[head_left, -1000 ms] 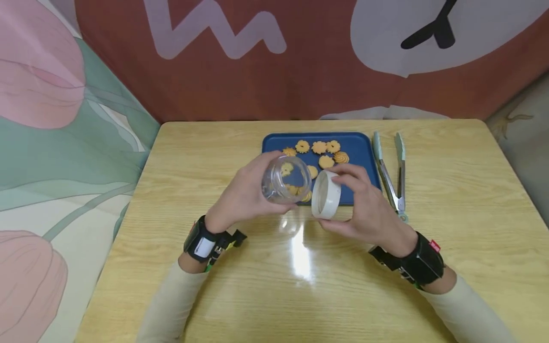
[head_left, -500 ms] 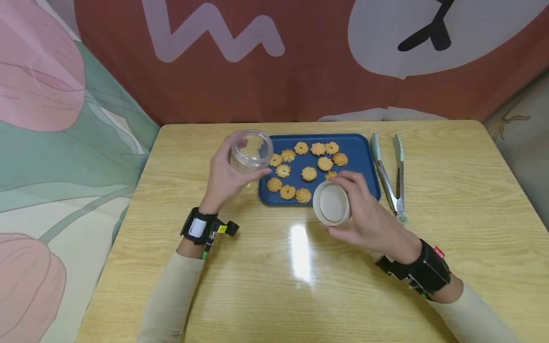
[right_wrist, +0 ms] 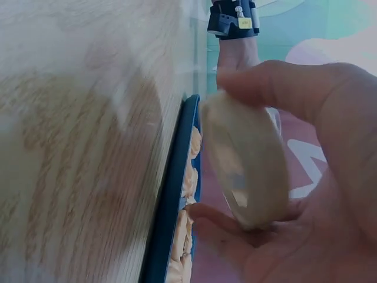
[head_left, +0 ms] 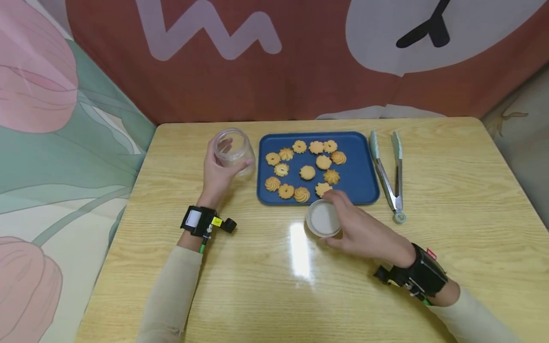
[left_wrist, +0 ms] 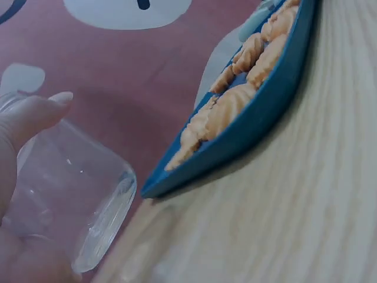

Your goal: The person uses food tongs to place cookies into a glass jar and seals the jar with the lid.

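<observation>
**Jar and lid held apart beside the cookie tray**

Jar (head_left: 233,151), clear and open, sits furthest left, just beside the left edge of the blue tray (head_left: 360,183). The left hand (head_left: 219,172) grips it, fingers (left_wrist: 26,121) curled round its wall with the thumb on the side facing the tray; the left wrist view shows the glass close to the bench (head_left: 257,286), though whether it touches the wood cannot be told.

Cookies (head_left: 307,172), piped and golden, lie spread across the tray, about a dozen of them in loose rows.

Just in front of the tray's near edge, the right hand (head_left: 360,233) holds the white lid (head_left: 323,220). Its fingers (right_wrist: 283,88) are clenched on the rim, thumb below and the others above in the right wrist view, with the lid's hollow side turned up toward the head camera. The lid is well apart from the jar, with the tray's front left corner between them.

Right of the tray, a pair of tongs (head_left: 388,174) with pale green tips lies on the bench, running alongside the tray's right edge, the hinged end nearest the person.
</observation>
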